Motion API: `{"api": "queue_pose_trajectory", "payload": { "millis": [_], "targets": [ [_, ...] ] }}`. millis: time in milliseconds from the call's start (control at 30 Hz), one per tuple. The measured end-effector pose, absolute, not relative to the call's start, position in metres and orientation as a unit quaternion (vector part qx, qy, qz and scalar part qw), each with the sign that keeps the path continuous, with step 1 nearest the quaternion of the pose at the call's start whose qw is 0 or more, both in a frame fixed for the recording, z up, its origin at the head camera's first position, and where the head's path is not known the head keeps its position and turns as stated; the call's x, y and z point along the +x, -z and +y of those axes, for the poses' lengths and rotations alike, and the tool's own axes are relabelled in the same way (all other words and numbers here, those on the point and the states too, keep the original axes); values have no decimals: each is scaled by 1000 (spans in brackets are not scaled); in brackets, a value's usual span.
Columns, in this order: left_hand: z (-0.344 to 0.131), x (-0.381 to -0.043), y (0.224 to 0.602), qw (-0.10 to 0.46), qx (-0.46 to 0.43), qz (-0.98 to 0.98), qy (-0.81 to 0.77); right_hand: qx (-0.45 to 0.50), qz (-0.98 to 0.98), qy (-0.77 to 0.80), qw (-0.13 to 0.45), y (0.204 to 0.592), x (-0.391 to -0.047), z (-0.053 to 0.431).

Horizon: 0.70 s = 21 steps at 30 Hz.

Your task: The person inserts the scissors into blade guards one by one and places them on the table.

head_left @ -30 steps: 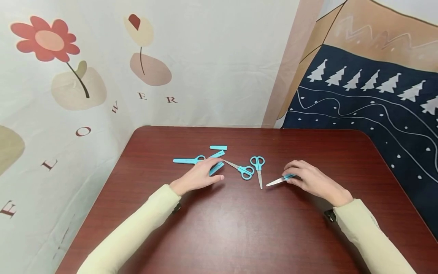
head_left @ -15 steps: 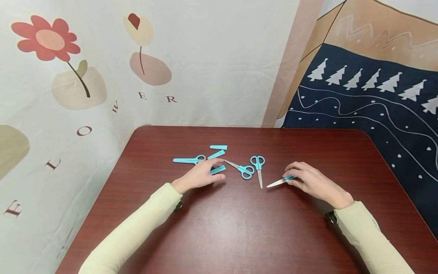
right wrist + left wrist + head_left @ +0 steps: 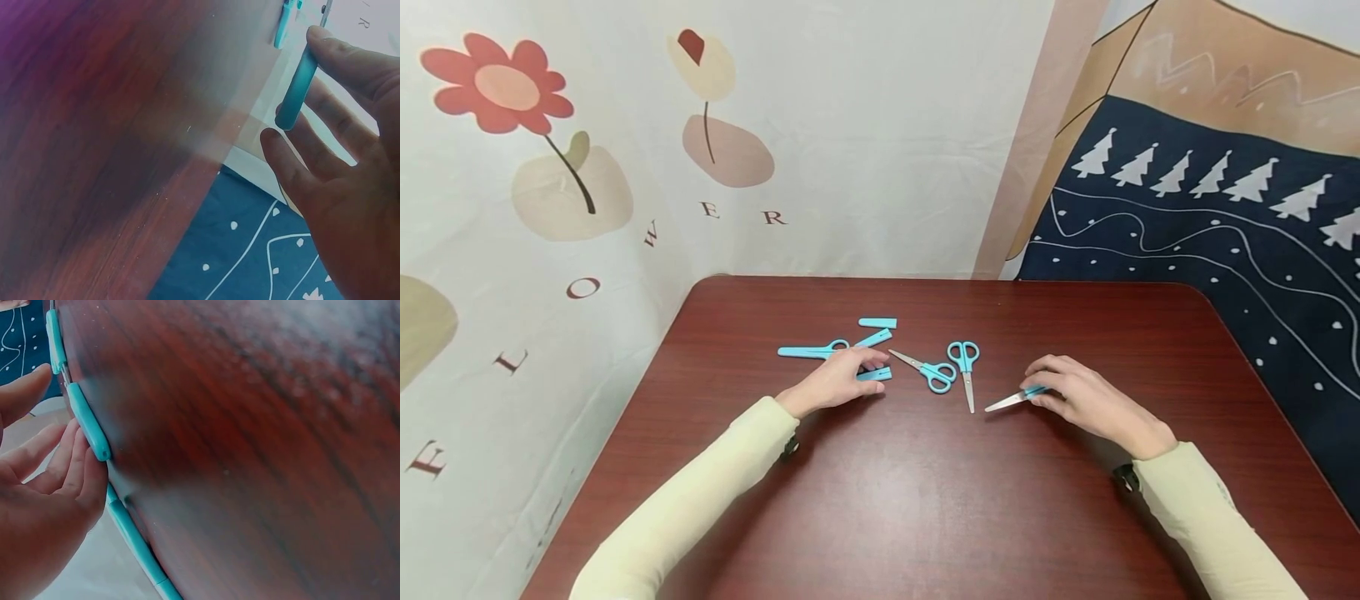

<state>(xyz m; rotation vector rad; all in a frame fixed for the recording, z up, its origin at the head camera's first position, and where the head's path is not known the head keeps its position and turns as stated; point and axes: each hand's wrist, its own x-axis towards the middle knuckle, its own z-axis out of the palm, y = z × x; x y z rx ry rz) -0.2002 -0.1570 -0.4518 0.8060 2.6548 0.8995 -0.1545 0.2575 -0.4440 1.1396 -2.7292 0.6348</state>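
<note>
My left hand [image 3: 831, 383] is low over the table, its fingertips touching a loose turquoise scissors sheath [image 3: 876, 374]. In the left wrist view the thumb stands apart from that sheath [image 3: 89, 422]. Partly behind the hand lies a pair of scissors in its sheath [image 3: 805, 352]. Between thumb and fingers, my right hand [image 3: 1086, 400] pinches the turquoise handle of unsheathed scissors [image 3: 1011, 400], blade pointing left. The right wrist view shows the scissors' handle [image 3: 297, 90] upright along the fingers.
Two bare-bladed scissors, one pair angled [image 3: 938, 377] and one pointing toward me [image 3: 964, 358], lie between the hands. Two more loose sheaths, one behind [image 3: 877, 322] and one slanted [image 3: 874, 337], lie beyond the left hand. Patterned cloth [image 3: 880, 167] hangs behind the table [image 3: 925, 500].
The sheath at my left fingertips has turned to lie more level, and the left hand has shifted slightly. My right hand keeps hold of its scissors, almost still.
</note>
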Motion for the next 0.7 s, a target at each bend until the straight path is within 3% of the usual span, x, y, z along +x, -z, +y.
{"api": "queue_pose_trajectory", "payload": {
  "millis": [433,700],
  "targets": [
    [-155,-202,456,114,279,919,-254,395,-887,-223,91,447,-153,253],
    [-154,-201,460,94,289,920,-247,386,-892,-220,80,447,-153,251]
  ]
}}
